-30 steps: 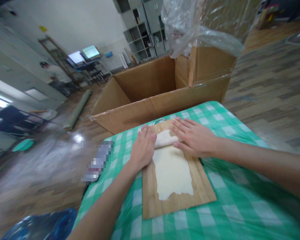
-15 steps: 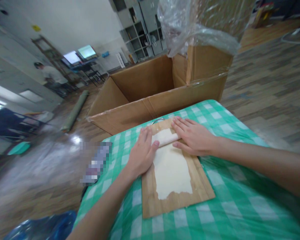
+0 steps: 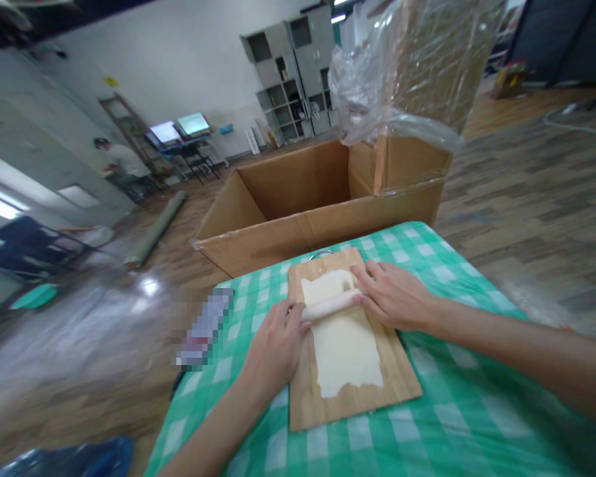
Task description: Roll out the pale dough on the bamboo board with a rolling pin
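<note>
A wooden cutting board (image 3: 357, 397) lies on a green-and-white checked tablecloth (image 3: 457, 411). A thin sheet of pale dough (image 3: 347, 351) is spread along the board. Across the sheet's far half lies a pale rolling pin (image 3: 328, 306). My left hand (image 3: 278, 344) curls around the pin's left end at the board's left edge. My right hand (image 3: 397, 301) holds the right end, fingers over it and thumb under it. A strip of dough shows beyond the pin.
A large open cardboard box (image 3: 298, 232) stands on the floor just past the table's far edge, with clear plastic wrap (image 3: 407, 73) bunched over its right side. A blurred-out flat object (image 3: 203, 328) lies left of the board. A person (image 3: 114, 156) sits far off by monitors.
The rolling pin has come from the board's far end towards me, to about the sheet's middle, and both hands came with it. Dough now shows beyond the pin. The camera tilted up a little.
</note>
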A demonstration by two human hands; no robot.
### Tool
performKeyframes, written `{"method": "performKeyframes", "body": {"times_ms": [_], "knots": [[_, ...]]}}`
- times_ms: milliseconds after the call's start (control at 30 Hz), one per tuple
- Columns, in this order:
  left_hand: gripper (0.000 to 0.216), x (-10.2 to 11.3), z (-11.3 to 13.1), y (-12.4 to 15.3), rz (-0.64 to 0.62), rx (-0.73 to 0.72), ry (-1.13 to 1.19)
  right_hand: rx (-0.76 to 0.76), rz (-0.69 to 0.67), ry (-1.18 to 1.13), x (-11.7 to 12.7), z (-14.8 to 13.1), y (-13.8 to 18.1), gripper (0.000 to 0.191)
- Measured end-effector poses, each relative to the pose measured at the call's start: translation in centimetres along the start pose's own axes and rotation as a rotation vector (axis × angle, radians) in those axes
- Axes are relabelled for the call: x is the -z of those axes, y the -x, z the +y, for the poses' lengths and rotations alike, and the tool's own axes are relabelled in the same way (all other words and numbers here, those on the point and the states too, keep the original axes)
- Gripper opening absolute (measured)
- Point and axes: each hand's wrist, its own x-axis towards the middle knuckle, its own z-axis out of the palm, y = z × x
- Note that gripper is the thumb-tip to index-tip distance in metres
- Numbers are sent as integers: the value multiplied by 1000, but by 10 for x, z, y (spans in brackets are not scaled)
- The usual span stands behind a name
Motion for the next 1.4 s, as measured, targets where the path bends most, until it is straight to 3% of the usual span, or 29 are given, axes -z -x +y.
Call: {"method": "performKeyframes", "body": {"times_ms": [133,233,400,567,733,867,1000,1167,1267,1400], "knots": [[24,4,-6,22,-35,94,38,68,-47,12,0,-21,-9,57],[34,1,-9,23,-61,138,13,100,-39,19,-8,-30,-15,64],[51,-10,-21,-7,0,192,-112,98,-3,-2,-21,-29,-35,75],[53,-24,-42,-44,99,306,-195,48,-39,-5,-37,-12,-77,74],[53,-31,-54,-68,80,299,-147,-13,-6,17,-47,4,-108,78],[53,-27,-46,-58,-6,221,-142,-26,-38,39,-40,-5,-98,81],[61,-23,-21,-16,15,265,-133,36,-58,35,-27,-26,-56,86],[79,-22,3,30,36,182,-111,139,-83,6,-17,-44,-10,93],[78,-22,1,25,26,215,-101,112,-102,-1,-18,-42,-18,94],[75,-25,-20,-13,-52,299,-86,30,-144,1,-28,-29,-61,92]]}}
